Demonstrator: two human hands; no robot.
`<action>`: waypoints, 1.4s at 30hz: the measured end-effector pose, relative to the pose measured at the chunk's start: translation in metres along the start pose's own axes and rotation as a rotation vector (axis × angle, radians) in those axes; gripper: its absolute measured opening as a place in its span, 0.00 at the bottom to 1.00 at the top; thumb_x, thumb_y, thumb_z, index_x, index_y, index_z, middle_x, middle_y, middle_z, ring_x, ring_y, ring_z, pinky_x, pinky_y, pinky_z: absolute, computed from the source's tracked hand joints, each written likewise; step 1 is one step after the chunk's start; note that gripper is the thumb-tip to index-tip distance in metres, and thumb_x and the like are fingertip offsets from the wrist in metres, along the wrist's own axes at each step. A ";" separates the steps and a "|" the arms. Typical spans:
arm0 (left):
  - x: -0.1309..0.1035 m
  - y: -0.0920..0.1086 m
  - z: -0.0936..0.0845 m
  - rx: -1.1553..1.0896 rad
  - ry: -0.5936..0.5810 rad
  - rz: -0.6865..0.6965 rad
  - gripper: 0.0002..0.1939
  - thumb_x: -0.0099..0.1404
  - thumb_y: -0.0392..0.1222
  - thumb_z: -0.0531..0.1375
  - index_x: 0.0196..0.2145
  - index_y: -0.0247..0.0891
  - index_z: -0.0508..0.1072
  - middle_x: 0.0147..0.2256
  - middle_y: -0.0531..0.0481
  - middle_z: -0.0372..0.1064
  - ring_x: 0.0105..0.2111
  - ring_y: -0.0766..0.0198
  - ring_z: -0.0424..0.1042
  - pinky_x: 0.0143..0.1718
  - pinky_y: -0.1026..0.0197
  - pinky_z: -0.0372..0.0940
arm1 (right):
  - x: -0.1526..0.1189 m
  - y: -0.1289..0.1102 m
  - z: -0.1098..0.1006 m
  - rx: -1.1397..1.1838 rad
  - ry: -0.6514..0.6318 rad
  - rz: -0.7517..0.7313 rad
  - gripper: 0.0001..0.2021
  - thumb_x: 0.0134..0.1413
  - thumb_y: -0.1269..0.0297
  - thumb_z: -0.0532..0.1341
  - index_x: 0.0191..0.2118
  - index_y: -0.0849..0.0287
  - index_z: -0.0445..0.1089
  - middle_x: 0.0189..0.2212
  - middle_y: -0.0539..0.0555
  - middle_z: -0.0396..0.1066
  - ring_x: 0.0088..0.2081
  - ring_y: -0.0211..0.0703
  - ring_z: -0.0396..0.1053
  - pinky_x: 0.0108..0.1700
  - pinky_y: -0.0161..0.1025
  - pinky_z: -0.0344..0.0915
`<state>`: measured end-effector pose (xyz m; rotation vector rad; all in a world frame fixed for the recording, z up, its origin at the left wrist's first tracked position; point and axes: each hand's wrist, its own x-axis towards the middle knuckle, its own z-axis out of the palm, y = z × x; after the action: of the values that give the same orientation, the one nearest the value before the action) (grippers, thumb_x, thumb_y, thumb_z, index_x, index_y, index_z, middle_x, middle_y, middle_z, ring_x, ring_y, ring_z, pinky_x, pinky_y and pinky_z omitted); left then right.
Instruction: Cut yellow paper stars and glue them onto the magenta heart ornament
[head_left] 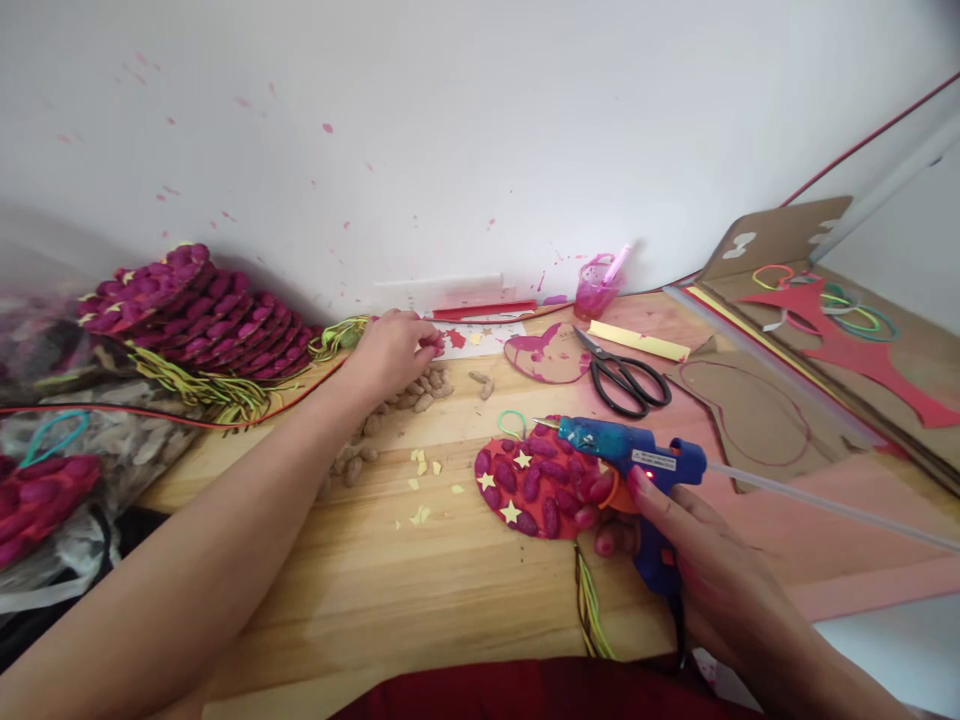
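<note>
My right hand grips a blue hot glue gun with a long clear glue stick out of its back. Its nozzle points left over a red heart-shaped piece covered in purple-painted peanut shells and pale yellow stars. A green loop tops this piece, and a yellow-green tassel hangs from it. My left hand reaches to the back, fingers bent together at the edge of a white paper bearing small red and yellow stars. Whatever lies between those fingertips is hidden. Unpainted peanuts lie just below that hand.
Stacked finished pieces with tassels stand at the left. Black-handled scissors, a cardboard heart and a pink cup are at the back. Yellow scraps lie mid-table. A red cord crosses the left side.
</note>
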<state>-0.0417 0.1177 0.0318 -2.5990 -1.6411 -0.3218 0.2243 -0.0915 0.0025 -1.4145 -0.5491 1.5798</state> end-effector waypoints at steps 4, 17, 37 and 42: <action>0.003 0.002 0.002 0.044 -0.002 -0.030 0.12 0.63 0.39 0.55 0.36 0.41 0.79 0.40 0.45 0.76 0.45 0.51 0.69 0.47 0.52 0.61 | -0.002 0.000 -0.001 0.017 -0.040 0.007 0.20 0.49 0.45 0.67 0.33 0.59 0.73 0.24 0.54 0.74 0.26 0.41 0.70 0.30 0.35 0.65; 0.025 0.015 0.031 0.088 -0.029 0.152 0.21 0.66 0.34 0.50 0.46 0.47 0.79 0.40 0.39 0.71 0.47 0.45 0.65 0.45 0.43 0.58 | -0.002 0.002 -0.002 -0.052 -0.034 -0.026 0.20 0.51 0.43 0.65 0.32 0.58 0.73 0.25 0.54 0.74 0.27 0.42 0.69 0.31 0.37 0.63; 0.020 0.019 0.027 -0.029 0.048 0.127 0.12 0.65 0.40 0.56 0.40 0.42 0.80 0.39 0.42 0.71 0.47 0.48 0.66 0.48 0.45 0.59 | -0.001 0.000 -0.004 -0.139 -0.078 -0.099 0.22 0.54 0.42 0.62 0.33 0.59 0.74 0.26 0.55 0.75 0.29 0.44 0.70 0.35 0.40 0.64; 0.019 0.019 0.028 -0.012 -0.001 0.129 0.15 0.66 0.39 0.54 0.42 0.44 0.80 0.41 0.42 0.71 0.47 0.48 0.66 0.48 0.44 0.58 | -0.001 -0.001 -0.003 -0.115 -0.057 -0.096 0.21 0.54 0.43 0.63 0.34 0.58 0.75 0.29 0.55 0.75 0.30 0.43 0.70 0.35 0.39 0.64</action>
<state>-0.0125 0.1306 0.0094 -2.6976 -1.4666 -0.3249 0.2271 -0.0924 0.0031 -1.4094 -0.7412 1.5359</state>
